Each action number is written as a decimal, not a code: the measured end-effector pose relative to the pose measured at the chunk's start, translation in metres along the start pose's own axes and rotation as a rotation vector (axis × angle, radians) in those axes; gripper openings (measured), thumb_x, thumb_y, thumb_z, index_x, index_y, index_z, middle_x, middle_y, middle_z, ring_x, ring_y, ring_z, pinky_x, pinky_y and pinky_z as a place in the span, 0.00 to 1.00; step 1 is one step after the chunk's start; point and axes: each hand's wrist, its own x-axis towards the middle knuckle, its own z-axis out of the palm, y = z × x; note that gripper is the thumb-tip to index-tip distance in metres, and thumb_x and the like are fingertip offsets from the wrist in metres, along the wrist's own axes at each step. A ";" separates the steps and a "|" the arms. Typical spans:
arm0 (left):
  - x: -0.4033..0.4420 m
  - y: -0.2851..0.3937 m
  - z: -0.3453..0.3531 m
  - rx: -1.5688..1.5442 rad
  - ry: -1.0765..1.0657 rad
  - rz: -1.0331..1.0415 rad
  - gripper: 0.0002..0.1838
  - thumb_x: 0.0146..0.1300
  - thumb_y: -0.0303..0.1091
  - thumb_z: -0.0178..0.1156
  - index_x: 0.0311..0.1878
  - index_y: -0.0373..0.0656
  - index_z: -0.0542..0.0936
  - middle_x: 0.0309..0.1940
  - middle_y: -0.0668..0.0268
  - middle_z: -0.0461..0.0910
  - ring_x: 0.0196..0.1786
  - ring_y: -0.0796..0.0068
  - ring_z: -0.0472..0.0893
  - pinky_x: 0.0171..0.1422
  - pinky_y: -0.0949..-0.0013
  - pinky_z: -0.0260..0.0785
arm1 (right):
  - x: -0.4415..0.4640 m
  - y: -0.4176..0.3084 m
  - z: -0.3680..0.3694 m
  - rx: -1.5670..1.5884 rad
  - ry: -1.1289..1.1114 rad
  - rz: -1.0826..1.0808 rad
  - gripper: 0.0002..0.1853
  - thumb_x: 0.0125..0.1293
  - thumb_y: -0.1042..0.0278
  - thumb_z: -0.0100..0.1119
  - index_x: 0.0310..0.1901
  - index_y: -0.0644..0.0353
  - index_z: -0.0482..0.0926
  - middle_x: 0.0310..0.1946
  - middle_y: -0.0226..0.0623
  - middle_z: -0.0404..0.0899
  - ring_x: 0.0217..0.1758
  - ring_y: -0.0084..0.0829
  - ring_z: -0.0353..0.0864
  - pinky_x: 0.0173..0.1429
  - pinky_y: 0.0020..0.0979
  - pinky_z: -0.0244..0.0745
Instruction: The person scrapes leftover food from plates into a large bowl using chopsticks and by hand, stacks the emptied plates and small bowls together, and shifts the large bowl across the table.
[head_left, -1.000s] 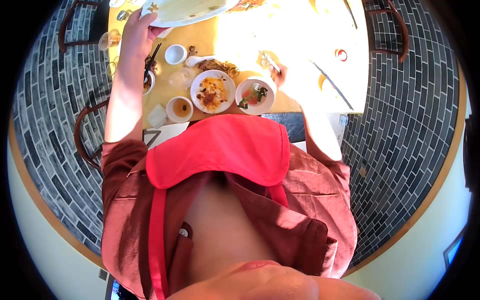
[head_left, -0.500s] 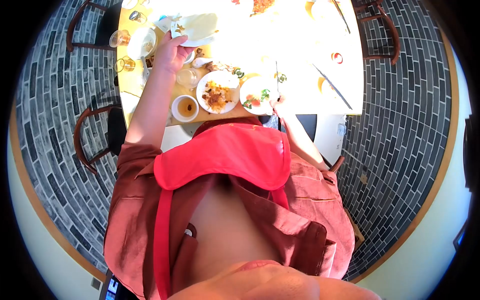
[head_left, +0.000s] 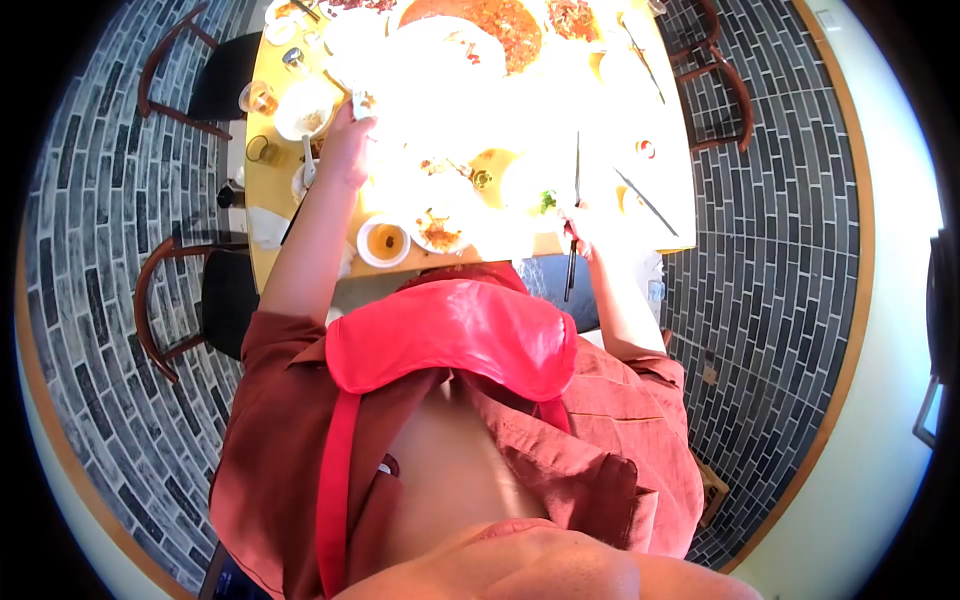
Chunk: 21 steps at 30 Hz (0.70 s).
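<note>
My left hand [head_left: 350,148] reaches over the far left part of the table, fingers closed on a white plate [head_left: 364,103] with a few food scraps on it. Glare hides most of that plate. My right hand [head_left: 579,228], near the front edge, grips a pair of dark chopsticks [head_left: 571,268] that stick out above and below the fist. Between the hands stand a white bowl of brownish liquid [head_left: 384,241] and a white plate with orange food remains [head_left: 438,232]. Left of my left hand is another white bowl [head_left: 305,110].
Drinking glasses [head_left: 262,150] line the left table edge, beside a crumpled tissue [head_left: 268,227]. A large dish of red food [head_left: 500,30] sits at the back. Loose chopsticks [head_left: 647,202] lie at right. Dark chairs flank the table [head_left: 280,270]. Strong sunlight washes out its middle.
My left hand has lowered slightly relative to the table's far side, the plate now lost in glare. My right hand has shifted right, chopsticks more upright. The view takes in more of the table's back.
</note>
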 end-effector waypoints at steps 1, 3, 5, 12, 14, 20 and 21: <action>-0.004 0.007 0.000 -0.031 -0.018 0.008 0.26 0.54 0.19 0.46 0.59 0.33 0.61 0.53 0.59 0.69 0.55 0.67 0.69 0.62 0.65 0.60 | 0.017 0.002 -0.003 -0.039 0.008 -0.024 0.02 0.49 0.76 0.52 0.27 0.63 0.71 0.13 0.29 0.66 0.10 0.19 0.63 0.11 0.21 0.56; -0.006 0.006 -0.023 -0.002 -0.043 0.029 0.27 0.53 0.20 0.47 0.60 0.33 0.60 0.53 0.59 0.69 0.54 0.68 0.70 0.59 0.66 0.63 | 0.057 0.012 -0.013 -0.123 0.021 -0.068 0.02 0.49 0.76 0.52 0.26 0.63 0.71 0.12 0.29 0.66 0.09 0.19 0.62 0.11 0.21 0.55; -0.025 0.013 -0.031 0.003 0.001 0.018 0.28 0.53 0.20 0.47 0.60 0.33 0.60 0.52 0.59 0.69 0.53 0.69 0.71 0.57 0.67 0.65 | 0.046 -0.037 0.008 0.008 0.087 -0.001 0.04 0.48 0.74 0.52 0.22 0.62 0.69 0.11 0.30 0.64 0.08 0.20 0.58 0.10 0.23 0.51; -0.096 0.031 -0.053 -0.073 0.063 0.014 0.27 0.53 0.19 0.45 0.60 0.36 0.59 0.51 0.58 0.69 0.53 0.68 0.72 0.57 0.66 0.66 | 0.128 -0.109 0.047 -0.500 0.258 -0.061 0.09 0.51 0.67 0.52 0.31 0.62 0.69 0.23 0.40 0.72 0.22 0.31 0.70 0.24 0.32 0.63; -0.117 0.037 -0.057 -0.081 0.120 -0.018 0.28 0.53 0.19 0.45 0.60 0.36 0.58 0.52 0.58 0.68 0.54 0.67 0.72 0.57 0.65 0.66 | 0.144 -0.133 0.062 -0.630 0.340 -0.170 0.10 0.52 0.66 0.52 0.34 0.62 0.69 0.27 0.42 0.72 0.27 0.34 0.71 0.30 0.33 0.64; -0.159 0.033 -0.074 -0.100 0.191 0.004 0.29 0.52 0.18 0.44 0.61 0.35 0.57 0.54 0.58 0.67 0.56 0.65 0.71 0.59 0.65 0.65 | 0.187 -0.189 0.094 -0.925 0.449 -0.304 0.16 0.54 0.66 0.51 0.43 0.63 0.66 0.39 0.48 0.73 0.43 0.41 0.73 0.46 0.37 0.67; -0.164 0.030 -0.075 -0.103 0.195 0.006 0.30 0.52 0.17 0.44 0.61 0.35 0.57 0.54 0.57 0.67 0.56 0.65 0.71 0.59 0.65 0.65 | 0.191 -0.193 0.098 -0.971 0.455 -0.319 0.17 0.55 0.65 0.51 0.44 0.64 0.66 0.41 0.49 0.74 0.45 0.43 0.73 0.49 0.37 0.68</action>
